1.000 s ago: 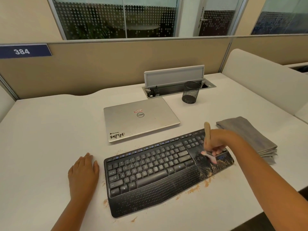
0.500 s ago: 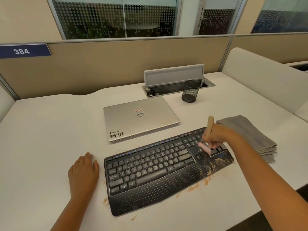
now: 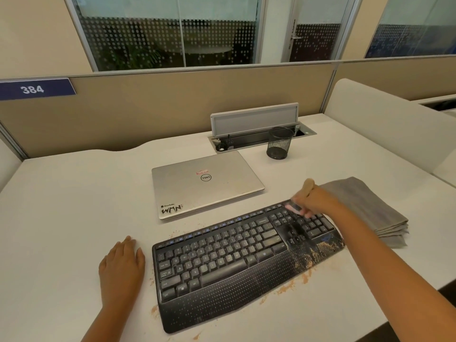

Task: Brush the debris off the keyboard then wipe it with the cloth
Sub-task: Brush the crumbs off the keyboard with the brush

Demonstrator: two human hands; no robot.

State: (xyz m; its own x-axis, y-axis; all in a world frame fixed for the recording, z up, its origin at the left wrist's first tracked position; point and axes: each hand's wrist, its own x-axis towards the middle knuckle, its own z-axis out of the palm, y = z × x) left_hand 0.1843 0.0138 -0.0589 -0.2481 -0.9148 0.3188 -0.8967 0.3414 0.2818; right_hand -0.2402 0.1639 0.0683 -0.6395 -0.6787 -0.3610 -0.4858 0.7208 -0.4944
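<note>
A black keyboard point(image 3: 229, 257) with a palm rest lies slanted on the white desk. Tan debris point(image 3: 313, 255) speckles its right palm rest, and more crumbs lie on the desk along its front edge. My right hand point(image 3: 318, 201) grips a small brush point(image 3: 307, 188) by its wooden handle. The blurred pink bristles touch the far right keys near the number pad. My left hand point(image 3: 122, 265) rests flat on the desk just left of the keyboard. A folded grey cloth point(image 3: 370, 208) lies right of the keyboard, partly behind my right forearm.
A closed silver laptop point(image 3: 204, 182) lies behind the keyboard. A black mesh pen cup point(image 3: 280, 143) stands beside an open cable hatch point(image 3: 256, 129) at the back. Beige partitions point(image 3: 172, 104) wall the desk behind and to the right. The desk's front edge point(image 3: 407, 314) runs under my right arm.
My right hand has carried the brush from the near right corner of the keys up and away to the far right key rows. The left hand has stayed put.
</note>
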